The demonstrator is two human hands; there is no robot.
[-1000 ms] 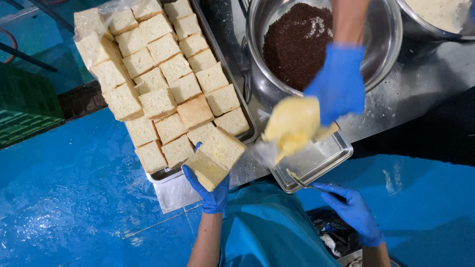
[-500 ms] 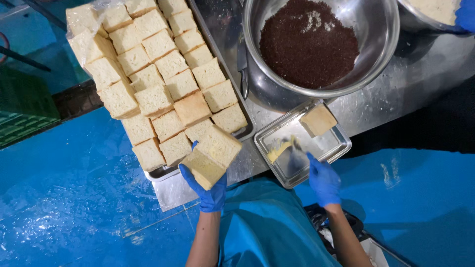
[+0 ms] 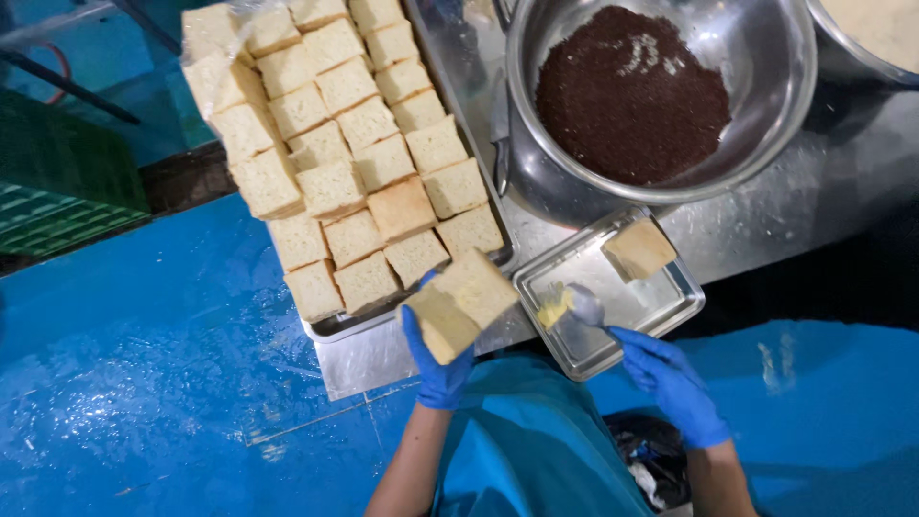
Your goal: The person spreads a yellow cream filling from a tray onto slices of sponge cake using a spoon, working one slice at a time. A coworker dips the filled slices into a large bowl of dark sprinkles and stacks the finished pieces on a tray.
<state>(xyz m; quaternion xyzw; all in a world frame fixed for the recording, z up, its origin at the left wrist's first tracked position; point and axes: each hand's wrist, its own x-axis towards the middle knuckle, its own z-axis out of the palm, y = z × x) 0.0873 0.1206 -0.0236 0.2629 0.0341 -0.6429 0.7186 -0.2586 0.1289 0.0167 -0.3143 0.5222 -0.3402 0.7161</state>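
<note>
While we grip the stack of bread slices (image 3: pixel 459 304) in our left hand (image 3: pixel 436 356), fingers curled up around its underside and thumb against the near edge, the stack leans out over the corner of the big bread tray (image 3: pixel 330 330). We judge that this is the weak point: the slices are soft, they are pinched only from below, and the top one could slide off toward 2 o'clock and land on the steel counter (image 3: pixel 766 215) or against the small tray (image 3: pixel 661 316). A tighter squeeze would crush them instead.

Our right hand (image 3: pixel 670 378) sits at about 4 o'clock from the stack, fingers closed around a spoon-like spreader (image 3: pixel 586 304); its handle is hidden in the glove, so we cannot tell the grip exactly. The tip rests in a dab of yellow spread (image 3: pixel 553 310) at the left end of the small tray. That spread lies just beside the stack, at 3 o'clock from it and at 10 o'clock from our right hand. A careless scoop could smear spread onto the tray's rim or the glove.

One loose slice (image 3: pixel 639 249) lies at the tray's far corner, 12 o'clock from the right hand, near the bowl of dark crumbs (image 3: pixel 632 96).
</note>
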